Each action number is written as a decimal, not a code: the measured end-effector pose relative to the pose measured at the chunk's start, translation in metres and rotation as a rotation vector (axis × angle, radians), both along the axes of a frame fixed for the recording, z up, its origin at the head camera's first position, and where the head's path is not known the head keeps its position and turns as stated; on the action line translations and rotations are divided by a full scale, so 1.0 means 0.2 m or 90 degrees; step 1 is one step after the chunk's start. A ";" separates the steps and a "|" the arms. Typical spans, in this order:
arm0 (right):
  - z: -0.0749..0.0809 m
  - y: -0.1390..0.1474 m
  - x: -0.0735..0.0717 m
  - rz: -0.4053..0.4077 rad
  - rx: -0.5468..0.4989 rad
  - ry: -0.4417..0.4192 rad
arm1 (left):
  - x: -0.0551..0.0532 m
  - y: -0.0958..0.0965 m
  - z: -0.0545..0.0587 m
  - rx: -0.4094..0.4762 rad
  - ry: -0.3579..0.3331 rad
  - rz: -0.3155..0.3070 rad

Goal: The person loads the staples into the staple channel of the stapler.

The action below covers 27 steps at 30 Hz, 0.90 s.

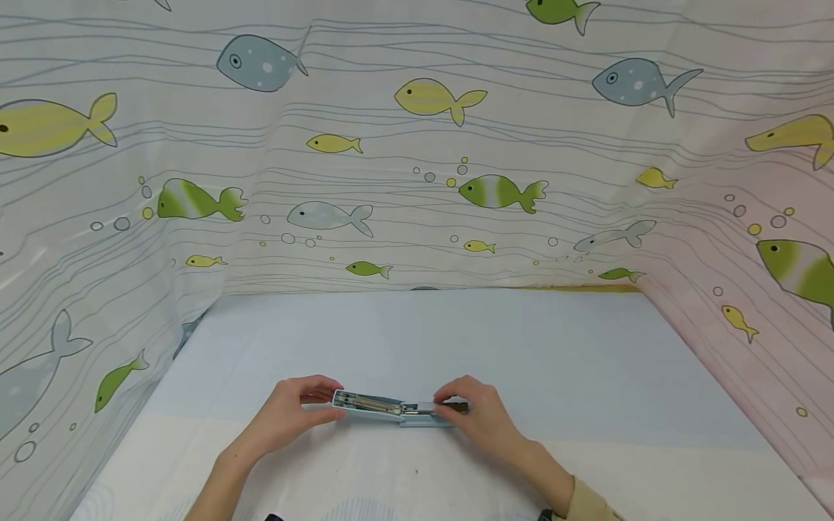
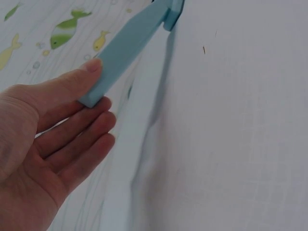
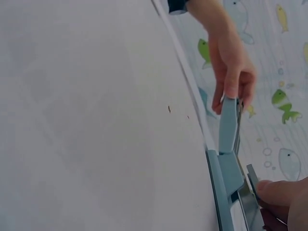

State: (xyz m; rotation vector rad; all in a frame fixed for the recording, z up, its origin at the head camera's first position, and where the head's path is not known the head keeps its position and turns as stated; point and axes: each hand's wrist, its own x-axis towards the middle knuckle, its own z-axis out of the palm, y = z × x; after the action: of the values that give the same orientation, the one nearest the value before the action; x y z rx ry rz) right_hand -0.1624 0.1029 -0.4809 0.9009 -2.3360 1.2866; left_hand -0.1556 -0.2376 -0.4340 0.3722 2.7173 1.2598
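Observation:
A light blue stapler (image 1: pixel 378 415) lies folded wide open over the table, its metal insides showing. My left hand (image 1: pixel 287 416) pinches the far end of its raised arm between thumb and fingers; in the left wrist view the arm's smooth blue outer side (image 2: pixel 130 50) faces the camera. At the other half, my right hand (image 1: pixel 485 420) pinches a small grey metal strip (image 3: pixel 252 177) that looks like a strip of staples, right at the metal channel (image 3: pixel 249 207). My right fingers partly hide that channel in the head view.
The table (image 1: pixel 417 340) is covered in white and pale blue. Fish-printed curtains (image 1: pixel 404 159) hang along its back and both sides. Tiny dark bits (image 3: pixel 169 109) lie on the cloth near the stapler.

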 end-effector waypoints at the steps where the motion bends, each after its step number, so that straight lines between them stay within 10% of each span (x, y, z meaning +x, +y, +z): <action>1: 0.00 0.00 0.00 0.001 0.001 -0.004 | 0.00 0.00 0.00 0.000 0.000 0.000; 27: -0.02 -0.03 -0.01 -0.006 0.012 0.014 | 0.00 0.00 0.00 -0.003 0.005 0.005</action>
State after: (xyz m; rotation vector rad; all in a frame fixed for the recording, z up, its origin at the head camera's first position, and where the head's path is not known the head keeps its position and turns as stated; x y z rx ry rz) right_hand -0.1638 0.0966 -0.4848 0.9036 -2.3355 1.2466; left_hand -0.1563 -0.2367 -0.4346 0.3674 2.7296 1.2569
